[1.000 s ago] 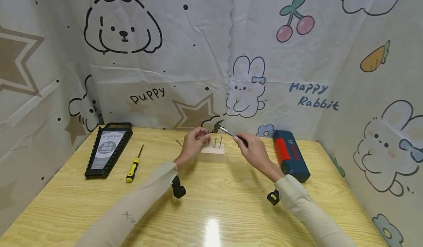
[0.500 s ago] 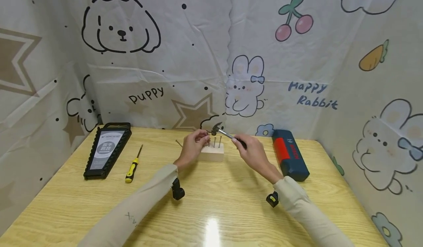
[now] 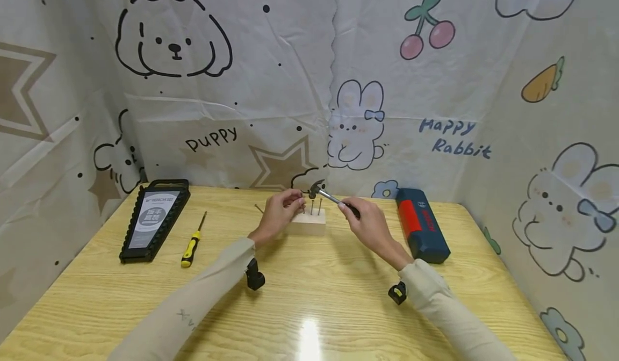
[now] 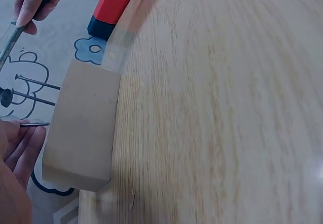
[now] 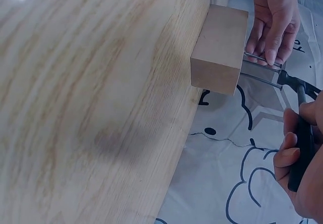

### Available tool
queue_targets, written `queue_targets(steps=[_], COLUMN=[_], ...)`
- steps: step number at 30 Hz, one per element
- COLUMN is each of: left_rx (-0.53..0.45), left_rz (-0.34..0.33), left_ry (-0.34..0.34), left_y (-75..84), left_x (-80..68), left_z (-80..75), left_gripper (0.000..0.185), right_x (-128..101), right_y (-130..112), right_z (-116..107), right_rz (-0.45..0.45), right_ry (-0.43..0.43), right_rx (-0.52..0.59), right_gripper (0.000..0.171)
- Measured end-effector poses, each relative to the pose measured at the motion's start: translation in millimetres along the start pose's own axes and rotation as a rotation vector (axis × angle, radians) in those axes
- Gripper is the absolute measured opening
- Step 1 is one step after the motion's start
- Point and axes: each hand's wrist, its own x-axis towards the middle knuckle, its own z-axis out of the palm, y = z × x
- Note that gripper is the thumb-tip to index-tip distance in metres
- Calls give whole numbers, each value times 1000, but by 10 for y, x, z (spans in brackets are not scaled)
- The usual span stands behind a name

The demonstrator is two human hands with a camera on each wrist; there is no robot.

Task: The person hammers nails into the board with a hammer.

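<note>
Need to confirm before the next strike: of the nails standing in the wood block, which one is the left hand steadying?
The leftmost nail. The left hand pinches its shaft; the other two nails stand free to its right in the wooden block.

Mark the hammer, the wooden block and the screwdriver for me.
hammer (image 3: 315, 188), head view, its metal head
wooden block (image 3: 306, 225), head view, its front face
screwdriver (image 3: 191, 242), head view, its yellow handle

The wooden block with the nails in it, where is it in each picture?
Head view: the wooden block sits mid-table, between the two hands.
Left wrist view: the block is at lower left, its nails pointing left.
Right wrist view: the block is top centre, at the table's edge.
Shared landmark: the hammer, seen in all three views by the nails.
</note>
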Motion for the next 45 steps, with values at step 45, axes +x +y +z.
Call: queue_targets(steps=[45], left_rx=[11], left_rz=[33], left_ry=[22], left_y=[-125], left_x=[-31], left_z=[54], left_gripper=[16], right_x=[162], right_y=[-109], right_z=[-86], right_rz=[-66], right_ry=[-21], right_rx=[-7], right_gripper=[19])
